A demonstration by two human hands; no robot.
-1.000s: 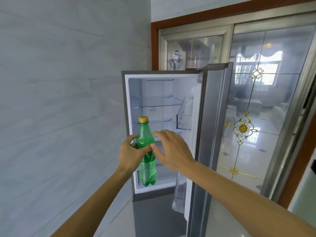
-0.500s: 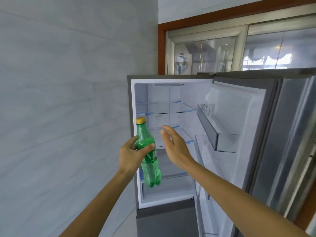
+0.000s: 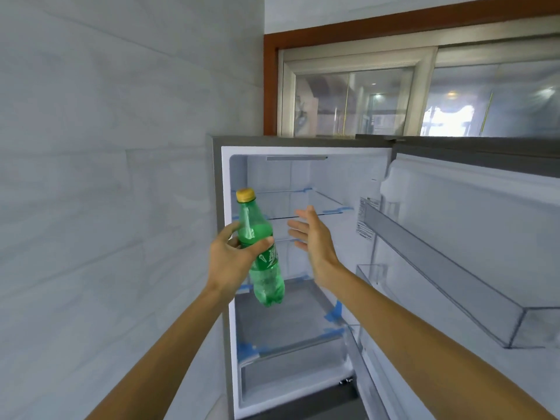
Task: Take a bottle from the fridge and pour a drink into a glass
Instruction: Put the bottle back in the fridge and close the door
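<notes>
Head view: your left hand (image 3: 231, 262) grips the green bottle (image 3: 263, 256) before the open fridge (image 3: 303, 177). Your right hand (image 3: 312, 237) hangs empty, fingers spread, beside it. A tiled wall (image 3: 106, 177) fills the left.

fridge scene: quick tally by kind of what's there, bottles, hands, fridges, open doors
bottles: 1, the green bottle with a yellow cap
hands: 2, left hand gripping the bottle, right hand open and empty
fridges: 1, the fridge, no food seen inside
open doors: 1, the fridge door
total: 5
</notes>
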